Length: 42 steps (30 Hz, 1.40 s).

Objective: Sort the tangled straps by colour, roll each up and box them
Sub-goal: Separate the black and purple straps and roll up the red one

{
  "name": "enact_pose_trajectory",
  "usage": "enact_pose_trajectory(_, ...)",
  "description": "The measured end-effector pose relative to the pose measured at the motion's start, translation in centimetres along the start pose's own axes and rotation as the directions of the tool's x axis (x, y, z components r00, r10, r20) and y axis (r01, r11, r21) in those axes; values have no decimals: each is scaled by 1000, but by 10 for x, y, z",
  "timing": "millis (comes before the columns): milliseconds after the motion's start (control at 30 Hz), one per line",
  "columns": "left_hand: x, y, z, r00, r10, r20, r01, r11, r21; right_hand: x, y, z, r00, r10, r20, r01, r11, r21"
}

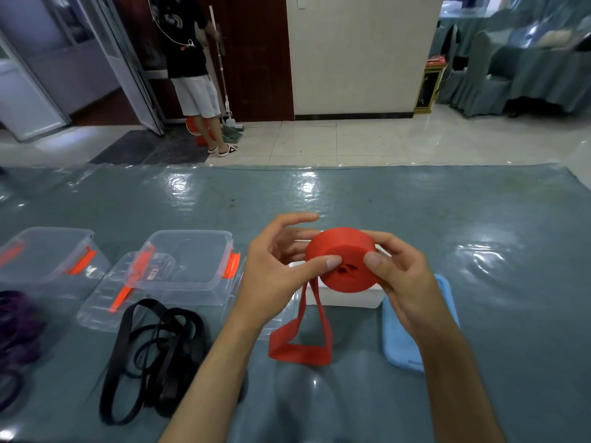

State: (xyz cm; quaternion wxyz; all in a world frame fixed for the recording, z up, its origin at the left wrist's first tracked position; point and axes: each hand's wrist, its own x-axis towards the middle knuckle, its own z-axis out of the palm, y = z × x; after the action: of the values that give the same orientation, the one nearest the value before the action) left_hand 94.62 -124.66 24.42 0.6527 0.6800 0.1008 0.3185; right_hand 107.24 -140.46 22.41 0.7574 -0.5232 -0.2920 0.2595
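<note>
Now, boxes: two clear plastic boxes with orange clips stand on the table [415, 199] to the left of the hands.
Middle box [188, 260]: holds no strap that can be seen; it sits partly on a clear lid [105, 302] lying flat beside it.
Left box [41, 257]: cut by the frame edge; nothing shows through its wall.
White box [348, 295]: directly behind and under the hands, mostly hidden, so its contents cannot be told.
Blue lid [406, 340]: flat on the table just right of the white box, partly under the right forearm.
Red strap [343, 260]: wound into a thick roll held up above the table between both hands, over the white box; its loose end hangs down as a loop whose bottom rests on the table.
Left hand [275, 270]: thumb pressed on the near face of the roll by its centre, fingers curled round the far side.
Right hand [399, 276]: thumb on the near face opposite the left thumb, fingers wrapped round the right edge of the roll.
Black straps [153, 353]: a tangled heap on the table in front of the middle box, left of the left forearm.
Purple straps [16, 327]: a loose heap at the left edge, in front of the left box.
</note>
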Motion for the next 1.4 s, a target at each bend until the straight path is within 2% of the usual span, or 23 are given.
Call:
enact_pose_trajectory(100,1,2,6,1000,-5,-22,5,1000,-14,-3,3,-10,999,-51,-3,51,998,-31)
enact_pose_trajectory(200,2,0,8,997,-8,75,14,997,-76,-6,4,-10,979,-177,-100,177,984,-12)
enact_pose_trajectory(300,2,-4,7,989,20,145,-17,1000,-19,-8,2,-8,962,-205,-181,215,976,39)
enact_pose_trajectory(367,3,-2,7,990,31,136,-29,999,-21,-9,0,-10,969,-182,-167,192,980,45)
enact_pose_trajectory(467,3,4,8,999,35,17,-35,999,-7,-11,-4,-13,992,-116,-57,117,993,11)
enact_pose_trajectory(533,2,5,13,998,50,-28,-51,998,-37,-14,-5,-12,990,-128,-53,128,992,0)
enact_pose_trajectory(633,1,6,23,996,82,20,-78,988,-136,-16,-4,-7,972,-195,-129,201,979,31)
enact_pose_trajectory(700,0,5,23,991,91,95,-78,988,-132,-18,-4,-7,960,-226,-164,237,970,53)
enact_pose_trajectory(767,-1,4,19,986,92,138,-78,992,-103,-20,-5,-9,970,-197,-141,208,976,68)
enact_pose_trajectory(867,-5,1,21,990,97,99,-94,995,-35,-24,-5,-13,990,-105,-89,110,992,53)
enact_pose_trajectory(967,-10,-6,30,996,83,19,-81,994,-80,-29,-7,-15,984,-130,-118,133,991,17)
enact_pose_trajectory(1133,-10,-7,30,978,156,135,-141,984,-113,-33,-3,-10,963,-233,-133,242,969,51)
enact_pose_trajectory(1233,-10,-6,21,966,172,191,-170,985,-27,-35,-1,-11,989,-117,-88,122,991,61)
enact_pose_trajectory(1300,-13,-8,21,978,147,147,-152,988,23,-35,-1,-15,996,-56,-74,57,998,14)
enact_pose_trajectory(1400,-19,-16,28,990,137,26,-137,990,23,-34,-2,-14,990,-115,-82,108,991,-82)
